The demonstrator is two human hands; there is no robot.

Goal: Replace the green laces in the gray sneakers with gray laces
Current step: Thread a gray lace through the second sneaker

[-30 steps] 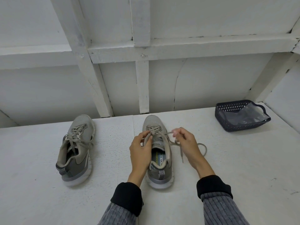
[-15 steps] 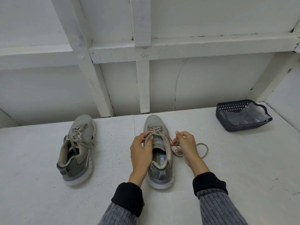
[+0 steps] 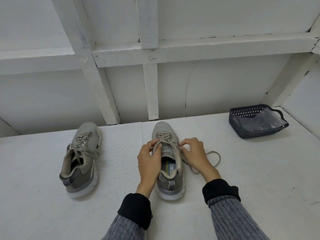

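Note:
Two gray sneakers stand on the white table [image 3: 242, 170], toes pointing away from me. The left sneaker [image 3: 81, 158] is laced with a gray lace, its ends lying loose over the tongue. The right sneaker [image 3: 168, 158] sits between my hands. My left hand [image 3: 149, 161] grips its left collar and pinches the lace near the upper eyelets. My right hand [image 3: 194, 153] pinches the gray lace [image 3: 215, 157] at the shoe's right eyelets; the lace's free end loops on the table to the right. No green lace is in view.
A dark perforated plastic basket [image 3: 245, 129] with a clear plastic bag [image 3: 259, 122] inside stands at the back right of the table. A white wall with wooden beams rises directly behind the shoes.
My right hand has moved left, down and in against the shoe's right eyelets, and the lace loop on the table has shifted. My left hand stays on the shoe.

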